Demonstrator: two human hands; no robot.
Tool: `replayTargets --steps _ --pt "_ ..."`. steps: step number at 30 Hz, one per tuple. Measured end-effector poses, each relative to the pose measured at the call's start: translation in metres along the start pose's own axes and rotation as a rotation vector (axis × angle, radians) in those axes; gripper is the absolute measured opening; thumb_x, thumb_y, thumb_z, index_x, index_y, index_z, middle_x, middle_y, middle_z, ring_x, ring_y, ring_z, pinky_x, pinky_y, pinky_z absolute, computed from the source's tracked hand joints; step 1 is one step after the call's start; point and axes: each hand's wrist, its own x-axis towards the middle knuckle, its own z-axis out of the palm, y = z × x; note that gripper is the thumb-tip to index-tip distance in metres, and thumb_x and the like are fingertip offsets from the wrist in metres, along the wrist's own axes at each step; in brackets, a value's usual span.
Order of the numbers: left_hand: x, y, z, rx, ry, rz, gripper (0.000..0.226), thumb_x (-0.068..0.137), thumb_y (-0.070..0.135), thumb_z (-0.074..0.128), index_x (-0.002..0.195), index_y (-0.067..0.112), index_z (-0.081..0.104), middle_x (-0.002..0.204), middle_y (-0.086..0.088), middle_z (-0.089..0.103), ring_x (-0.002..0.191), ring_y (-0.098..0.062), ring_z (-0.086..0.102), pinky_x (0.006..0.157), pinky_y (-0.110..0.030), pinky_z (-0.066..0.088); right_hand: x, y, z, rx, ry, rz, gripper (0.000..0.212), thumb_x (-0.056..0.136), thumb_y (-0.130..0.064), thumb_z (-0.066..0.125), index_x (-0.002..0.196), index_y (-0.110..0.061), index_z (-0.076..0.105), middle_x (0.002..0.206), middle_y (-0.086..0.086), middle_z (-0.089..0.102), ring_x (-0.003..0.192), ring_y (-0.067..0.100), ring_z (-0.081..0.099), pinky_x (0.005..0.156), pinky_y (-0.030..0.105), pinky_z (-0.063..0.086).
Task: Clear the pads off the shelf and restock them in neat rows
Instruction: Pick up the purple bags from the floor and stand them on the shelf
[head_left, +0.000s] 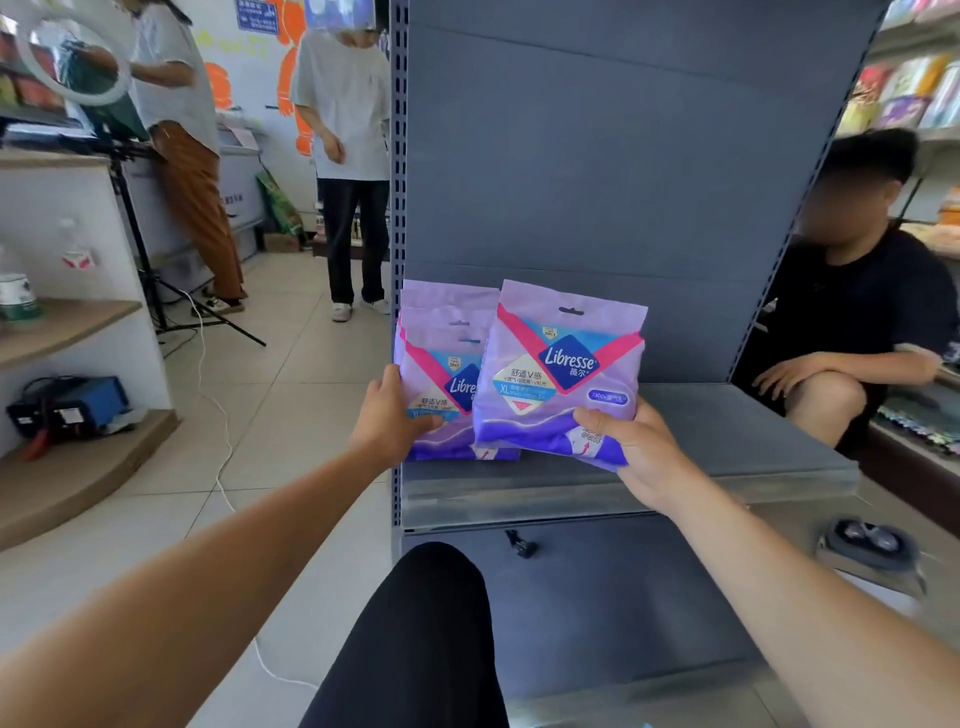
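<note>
restock barely going | right hand (631, 447) grips glossy purple Libresse pad pack (558, 374) | left hand (392, 410) steadies standing packs (441, 364) at 9 o'clock | grey metal shelf (753, 441) mostly bare

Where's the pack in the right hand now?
In the head view, the pack is centre frame, gripped by the right hand at its lower corner, just above the shelf, overlapping the standing packs.
</note>
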Motion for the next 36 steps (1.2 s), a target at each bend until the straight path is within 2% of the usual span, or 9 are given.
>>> replayTargets --steps 4,7,9,12,14,17,21,24,36 --pt "0.004 0.000 0.006 0.076 0.003 -0.006 0.053 0.078 0.023 0.080 0.108 0.013 0.038 0.117 -0.012 0.050 0.096 -0.023 0.055 0.071 -0.031 0.047 0.002 0.004 -0.005 -0.020 0.009 0.001 0.064 0.069 -0.021 0.085 0.125 -0.008 0.056 0.114 0.011 0.071 0.106 0.029 0.068 0.088 0.046 0.057" --pt "-0.003 0.001 0.008 0.128 0.061 0.010 0.064 0.077 0.028 0.080 0.121 0.009 0.038 0.122 -0.013 0.045 0.109 -0.026 0.050 0.089 -0.039 0.050 0.003 0.007 -0.006 -0.026 0.012 0.007 0.061 0.070 -0.017 0.078 0.125 -0.009 0.056 0.114 0.011 0.071 0.106 0.028 0.068 0.087 0.045 0.057" --pt "-0.012 0.001 0.007 0.277 0.188 0.157 0.068 0.079 0.032 0.077 0.128 0.004 0.039 0.119 -0.015 0.043 0.107 -0.029 0.046 0.091 -0.041 0.047 0.004 0.008 -0.004 -0.026 0.013 0.006 0.060 0.069 -0.018 0.078 0.124 -0.010 0.056 0.114 0.010 0.071 0.105 0.027 0.069 0.085 0.044 0.058" --pt "-0.031 0.005 0.004 0.537 0.260 0.522 0.055 0.084 0.040 0.062 0.123 0.004 0.048 0.114 -0.014 0.051 0.099 -0.031 0.049 0.081 -0.040 0.047 0.004 0.009 -0.002 -0.021 0.004 0.006 0.058 0.066 -0.020 0.080 0.120 -0.013 0.059 0.111 0.008 0.072 0.102 0.025 0.070 0.081 0.040 0.060" --pt "-0.044 0.007 0.003 0.644 0.090 0.650 0.051 0.084 0.046 0.045 0.118 0.009 0.055 0.112 -0.009 0.057 0.100 -0.031 0.053 0.081 -0.041 0.050 0.005 0.009 0.001 -0.017 -0.005 0.010 0.055 0.067 -0.018 0.079 0.118 -0.013 0.059 0.111 0.008 0.072 0.100 0.023 0.070 0.080 0.040 0.060" --pt "-0.056 0.005 0.006 0.763 -0.276 0.625 0.063 0.084 0.054 0.035 0.127 0.011 0.054 0.126 -0.006 0.055 0.116 -0.027 0.051 0.096 -0.039 0.046 0.007 0.010 0.005 -0.038 -0.003 0.015 0.063 0.065 -0.022 0.081 0.122 -0.011 0.057 0.114 0.009 0.071 0.105 0.025 0.069 0.087 0.045 0.057" --pt "-0.066 -0.005 0.014 0.860 -0.543 0.550 0.078 0.092 0.061 0.042 0.151 0.012 0.027 0.156 -0.003 0.028 0.144 -0.022 0.024 0.115 -0.034 0.026 0.012 0.014 0.015 -0.063 -0.024 0.019 0.063 0.065 -0.022 0.081 0.122 -0.014 0.057 0.114 0.006 0.071 0.107 0.023 0.068 0.087 0.044 0.057" --pt "-0.071 -0.008 0.015 0.842 -0.589 0.532 0.083 0.095 0.057 0.043 0.155 0.012 0.009 0.162 -0.003 0.011 0.148 -0.020 0.014 0.118 -0.030 0.014 0.017 0.021 0.025 -0.073 -0.048 0.029 0.062 0.063 -0.021 0.082 0.120 -0.015 0.058 0.114 0.005 0.071 0.107 0.022 0.068 0.087 0.043 0.057" --pt "-0.071 -0.012 0.015 0.791 -0.556 0.578 0.084 0.092 0.049 0.052 0.154 0.011 0.009 0.157 -0.003 0.023 0.143 -0.022 0.025 0.115 -0.032 0.023 0.043 0.055 0.052 -0.155 -0.077 -0.007 0.052 0.074 -0.011 0.082 0.120 -0.014 0.058 0.113 0.004 0.072 0.106 0.020 0.069 0.086 0.036 0.057"
